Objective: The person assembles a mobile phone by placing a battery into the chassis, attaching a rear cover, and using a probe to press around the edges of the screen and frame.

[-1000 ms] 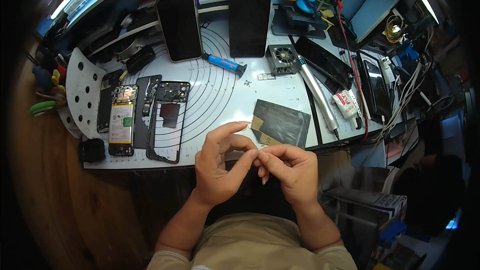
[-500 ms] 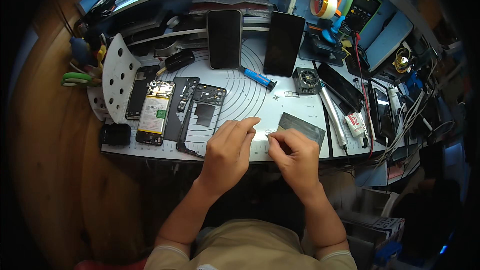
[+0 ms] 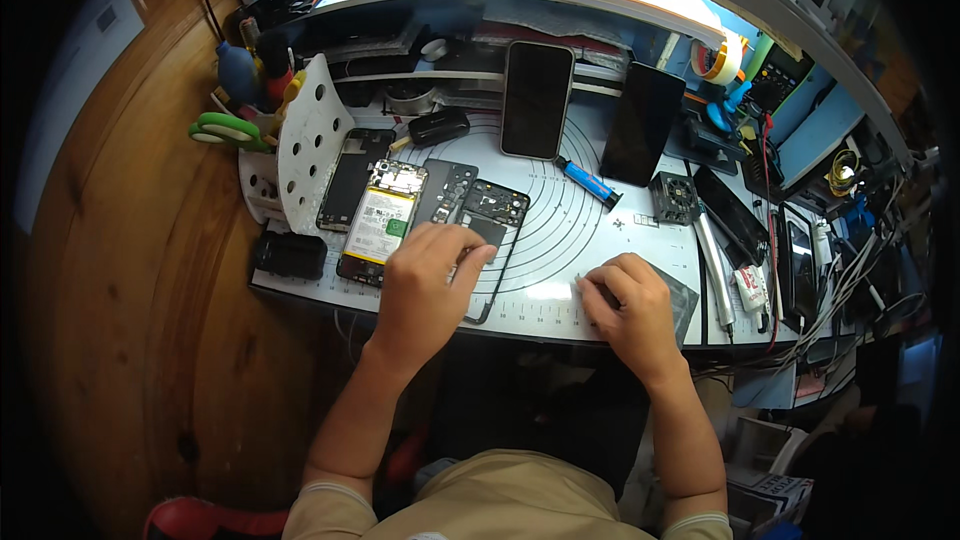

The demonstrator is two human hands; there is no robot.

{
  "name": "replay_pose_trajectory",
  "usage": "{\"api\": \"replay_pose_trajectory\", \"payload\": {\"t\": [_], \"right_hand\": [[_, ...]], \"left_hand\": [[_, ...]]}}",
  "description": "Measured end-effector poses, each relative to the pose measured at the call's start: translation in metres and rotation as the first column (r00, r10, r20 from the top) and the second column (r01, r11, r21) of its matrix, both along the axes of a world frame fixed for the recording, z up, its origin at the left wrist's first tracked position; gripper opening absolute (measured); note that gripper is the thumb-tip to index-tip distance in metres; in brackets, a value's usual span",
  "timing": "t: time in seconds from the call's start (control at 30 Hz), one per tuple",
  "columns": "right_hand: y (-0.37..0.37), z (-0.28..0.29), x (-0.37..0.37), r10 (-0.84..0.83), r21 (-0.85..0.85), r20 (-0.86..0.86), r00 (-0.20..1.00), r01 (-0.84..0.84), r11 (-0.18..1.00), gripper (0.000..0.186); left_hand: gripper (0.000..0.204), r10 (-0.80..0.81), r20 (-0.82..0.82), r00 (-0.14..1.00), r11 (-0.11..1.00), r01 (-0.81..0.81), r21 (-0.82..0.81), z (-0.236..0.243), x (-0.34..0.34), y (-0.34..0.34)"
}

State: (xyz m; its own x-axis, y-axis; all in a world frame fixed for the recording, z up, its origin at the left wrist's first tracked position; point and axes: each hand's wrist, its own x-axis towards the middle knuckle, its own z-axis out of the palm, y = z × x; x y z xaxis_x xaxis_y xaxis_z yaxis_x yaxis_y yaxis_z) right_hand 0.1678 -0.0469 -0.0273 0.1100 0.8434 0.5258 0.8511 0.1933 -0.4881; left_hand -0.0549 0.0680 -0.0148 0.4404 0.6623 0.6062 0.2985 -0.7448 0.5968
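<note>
Here's the left hand (image 3: 425, 275), thumb and fingers close together, over the black phone frame (image 3: 498, 202), just right of the opened phone (image 3: 384, 218); the right hand (image 3: 632, 305) curls farther right, near the dark sheet (image 3: 682, 302). Whether either pinches anything, I can't tell. Looks like a reach among parts, calling next for light fingertips.

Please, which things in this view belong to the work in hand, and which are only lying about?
Probably in the work:
opened black phone with white rectangular battery, near the left hand
black rectangular phone frame, by the same hand
dark grey flat sheet, partly hidden by the right hand

Apparently only lying about:
blue cylindrical tube
green-handled tool
grey square fan
</note>
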Motion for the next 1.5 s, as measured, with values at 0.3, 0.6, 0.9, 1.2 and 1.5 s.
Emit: {"api": "replay_pose_trajectory", "payload": {"t": [0.3,0.6,0.9,1.2,1.5], "right_hand": [[0.0,0.0,0.008,-0.101,0.007,-0.132,0.986,0.103,0.995,0.009],[-0.003,0.019,0.047,-0.236,0.041,-0.118,0.965,0.242,0.969,0.009],[-0.065,0.056,0.144,-0.633,-0.101,-0.194,0.749,0.627,0.773,0.014],[-0.161,0.063,0.187,-0.754,-0.236,-0.177,0.633,0.716,0.657,0.019],[-0.136,0.045,0.212,-0.566,-0.363,0.192,0.802,0.594,0.718,0.02]], "left_hand": [[0.074,0.457,-0.562,0.69,0.836,-0.549,0.004,0.002,-0.048,0.042],[0.092,0.452,-0.579,0.679,0.828,-0.56,-0.01,0.002,-0.045,0.054],[0.065,0.253,-0.207,0.945,0.795,-0.325,-0.513,-0.011,-0.064,0.08],[0.041,0.165,0.247,0.955,0.772,0.031,-0.635,0.022,-0.081,0.069],[0.048,0.014,0.85,0.527,0.161,0.838,-0.522,0.017,-0.03,0.016]]}}
